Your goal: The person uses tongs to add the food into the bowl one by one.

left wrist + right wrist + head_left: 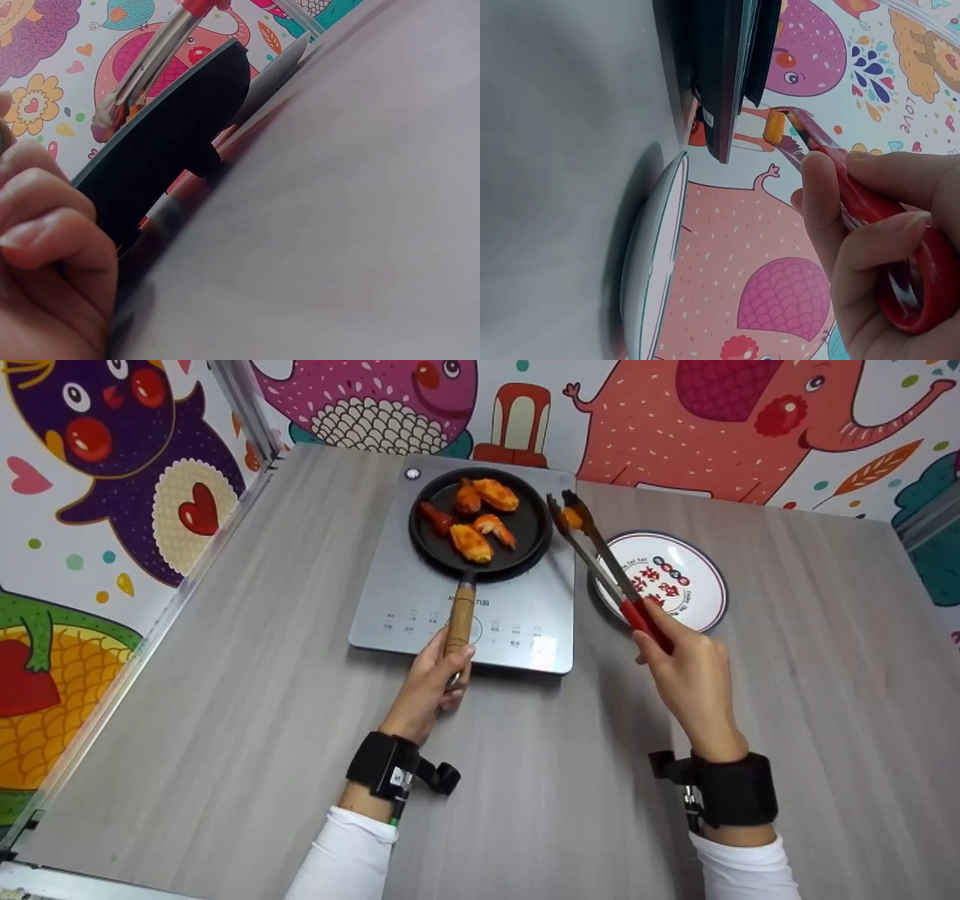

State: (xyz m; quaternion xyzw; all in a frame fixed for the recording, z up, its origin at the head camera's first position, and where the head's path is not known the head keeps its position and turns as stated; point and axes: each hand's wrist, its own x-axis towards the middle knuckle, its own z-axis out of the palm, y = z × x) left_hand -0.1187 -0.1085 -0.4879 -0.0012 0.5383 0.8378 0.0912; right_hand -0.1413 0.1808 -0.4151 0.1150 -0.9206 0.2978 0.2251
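Note:
My left hand (435, 675) grips the wooden handle (460, 619) of a small black frying pan (525, 536) on the cooktop. Several browned food pieces lie in the pan, among them a shrimp (495, 529) and a wing-like piece (472, 544). In my right hand (690, 675) are metal tongs (611, 577) with red handles, their tips to the right of the pan's rim. Between those tips sits a small orange-yellow piece of food (775, 127), held above the gap between pan and plate. A white plate (701, 577) with red lettering is under the tongs.
The pan rests on a silver induction cooktop (375, 615) with touch controls along its front. Around it spreads a grey wood-grain table (225, 720). Cartoon-printed walls (637, 427) close off the back and left, with a metal frame edge (135, 675) along the left.

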